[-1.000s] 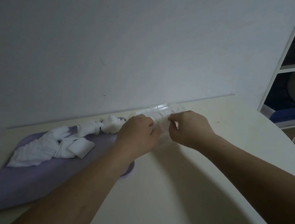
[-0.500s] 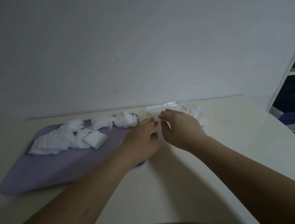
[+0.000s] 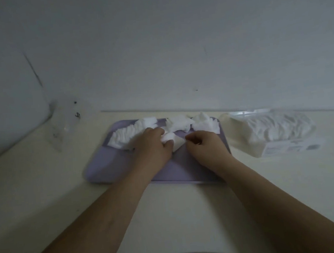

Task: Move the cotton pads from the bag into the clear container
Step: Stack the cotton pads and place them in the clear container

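Gripping something, the left hand (image 3: 154,146)?

— Yes. Its fingers are curled round a small stack of cotton pads (image 3: 169,139), over the purple tray (image 3: 104,171).

And the right hand (image 3: 205,145)?

— Fingers curled, just beside the corner of the stack. Whether it pinches a pad, I cannot tell.

Around them?

— Loose pads (image 3: 125,134) lie along the tray's far edge. The bag (image 3: 276,128), with pads inside, lies on the table (image 3: 44,192) right of the tray. The clear container (image 3: 64,125) stands left, near the wall.

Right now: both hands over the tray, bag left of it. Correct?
No. Head view shows the bag right of the tray, not left. Left hand, gripping a pad, and right hand are over the tray.
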Demonstrator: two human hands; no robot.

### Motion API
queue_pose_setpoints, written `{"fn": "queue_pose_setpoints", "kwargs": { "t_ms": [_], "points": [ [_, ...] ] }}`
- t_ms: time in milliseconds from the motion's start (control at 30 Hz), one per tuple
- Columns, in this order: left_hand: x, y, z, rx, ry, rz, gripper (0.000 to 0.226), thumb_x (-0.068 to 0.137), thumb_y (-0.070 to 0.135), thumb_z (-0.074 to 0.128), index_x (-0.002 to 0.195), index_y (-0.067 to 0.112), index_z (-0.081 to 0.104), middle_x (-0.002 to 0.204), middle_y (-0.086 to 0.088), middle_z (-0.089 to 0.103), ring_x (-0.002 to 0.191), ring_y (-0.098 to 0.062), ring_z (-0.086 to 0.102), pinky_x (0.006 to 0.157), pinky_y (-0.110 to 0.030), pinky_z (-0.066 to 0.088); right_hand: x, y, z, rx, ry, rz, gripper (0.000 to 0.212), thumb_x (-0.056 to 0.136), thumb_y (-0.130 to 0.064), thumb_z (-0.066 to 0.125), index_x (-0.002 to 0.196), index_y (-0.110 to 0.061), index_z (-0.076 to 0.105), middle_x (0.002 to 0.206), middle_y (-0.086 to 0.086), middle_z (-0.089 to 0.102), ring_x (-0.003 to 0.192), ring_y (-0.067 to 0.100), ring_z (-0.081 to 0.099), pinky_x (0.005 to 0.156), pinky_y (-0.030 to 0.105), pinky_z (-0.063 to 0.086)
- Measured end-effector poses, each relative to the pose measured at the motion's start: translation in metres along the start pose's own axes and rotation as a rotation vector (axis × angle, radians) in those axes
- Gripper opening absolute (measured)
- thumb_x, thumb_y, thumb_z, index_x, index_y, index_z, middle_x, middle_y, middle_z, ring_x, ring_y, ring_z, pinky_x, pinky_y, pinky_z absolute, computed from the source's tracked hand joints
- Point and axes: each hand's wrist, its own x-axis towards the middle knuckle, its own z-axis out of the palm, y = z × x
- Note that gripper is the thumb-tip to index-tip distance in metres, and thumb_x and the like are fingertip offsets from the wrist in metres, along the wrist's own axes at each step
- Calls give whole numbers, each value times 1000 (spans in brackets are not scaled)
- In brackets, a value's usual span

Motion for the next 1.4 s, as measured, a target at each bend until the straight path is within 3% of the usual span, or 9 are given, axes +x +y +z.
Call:
{"fn": "queue_pose_setpoints", "kwargs": {
  "t_ms": [100,233,367,433,567,733,867,1133,1400],
  "points": [
    [10,2,5,-10,-37,34,19,80,40,63,79,25,51,90,-5,63,82,-28,62,66,-33,40,8,8,4,-25,-6,13,34,98,-22,64,131,-16,71,120,3,76,110,17,68,91,19,41],
    [7,8,5,-276,-71,11,16,86,26,73,100,25,67,90,7,71,82,-13,68,73,-33,55,18,16,4,33,-7,6,37,96,-34,71,130,-22,69,113,-3,75,101,15,70,92,28,52],
    [2,15,1,-761,-124,-72,20,86,10,79,98,22,69,89,5,77,76,-3,69,68,-23,54,23,19,-2,339,-41,70,23,98,-34,72,115,-19,74,98,0,78,74,10,67,58,22,48],
    [-2,17,1,-853,-171,-107,24,89,1,75,106,17,70,95,5,78,74,2,68,62,-14,50,24,23,-3,439,-53,83,18,98,-30,73,103,-14,78,91,10,78,73,15,63,61,29,46],
    [-4,17,2,-897,-149,-139,27,91,-1,73,112,16,70,100,3,78,71,5,67,58,-8,46,26,27,-7,669,-81,144,12,95,-10,75,100,1,73,103,30,74,87,32,68,81,50,55],
    [-5,15,-1,-941,-104,-136,29,88,-5,75,107,16,70,91,-2,75,61,0,63,53,-10,45,25,30,-8,633,-70,64,30,82,-10,80,109,-1,71,107,27,76,106,41,74,106,62,52],
    [-6,11,1,-848,-56,-149,21,86,4,80,99,19,74,89,-2,76,65,-2,62,57,-13,47,21,31,-10,528,-83,-12,15,89,-12,79,103,-7,77,102,18,79,100,36,76,100,55,56],
    [-8,16,3,-819,23,-173,11,87,9,81,94,11,72,83,-11,76,53,-3,62,48,-19,49,13,24,-9,845,-149,147,7,93,1,72,91,-5,73,101,27,77,91,36,76,82,43,66],
    [-8,16,4,-786,102,-72,14,81,8,86,83,17,75,78,-3,78,71,-13,71,71,-32,60,14,21,-11,924,-219,169,30,96,8,65,121,-7,70,111,19,77,101,33,76,86,51,64]
  ]
}}
